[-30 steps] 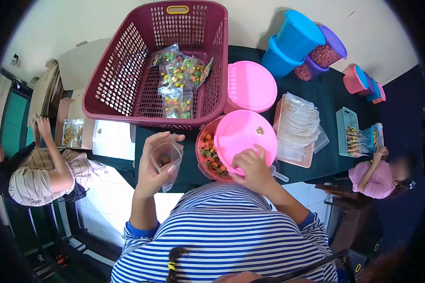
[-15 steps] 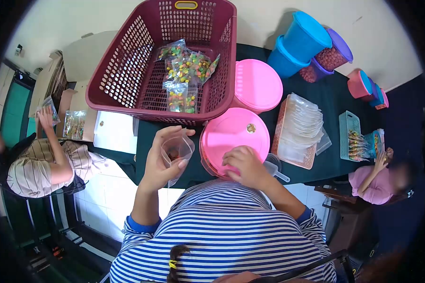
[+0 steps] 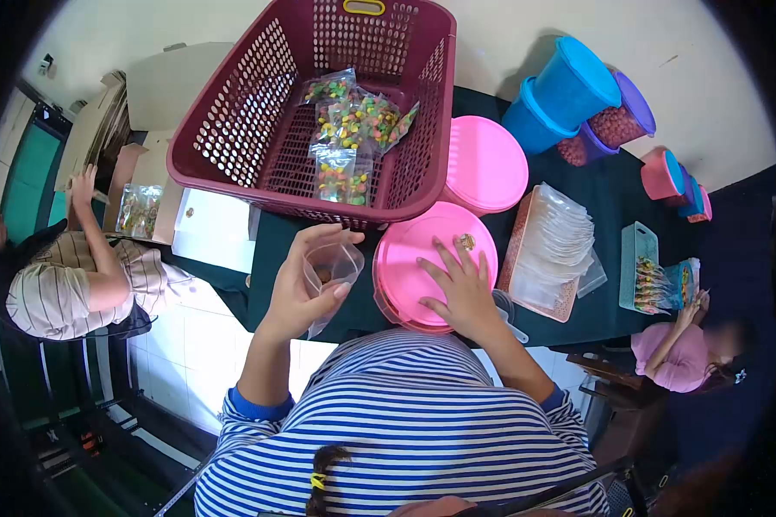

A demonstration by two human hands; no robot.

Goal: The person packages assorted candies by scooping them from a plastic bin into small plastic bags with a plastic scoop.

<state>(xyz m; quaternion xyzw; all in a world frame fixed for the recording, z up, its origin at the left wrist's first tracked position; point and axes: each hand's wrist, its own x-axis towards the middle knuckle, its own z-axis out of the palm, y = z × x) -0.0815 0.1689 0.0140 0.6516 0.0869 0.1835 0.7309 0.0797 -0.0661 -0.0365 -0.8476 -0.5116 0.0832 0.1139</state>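
Observation:
My left hand (image 3: 286,297) grips a transparent plastic bag (image 3: 334,261), its mouth held wide and a little brown content showing inside. What that content is, I cannot make out. Fingers spread, my right hand (image 3: 467,300) lies flat on the pink lid (image 3: 405,246) of a round tub just right of the bag. Behind them stands a maroon perforated basket (image 3: 306,200) with several zip bags of colourful candy (image 3: 353,121) in it. Close to my right wrist is a clear scoop (image 3: 516,332), partly hidden by the arm.
Another pink-lidded tub (image 3: 487,164) stands behind the first. To the right is an orange tray (image 3: 543,303) of stacked plastic bags (image 3: 556,237). Blue tubs (image 3: 578,82) and a teal basket (image 3: 629,258) stand farther off. People sit at left (image 3: 69,289) and right (image 3: 672,358).
My right hand has gone from curled fingers at the lid's front edge to spread flat across its top. The left hand still holds the bag. The view has shifted slightly.

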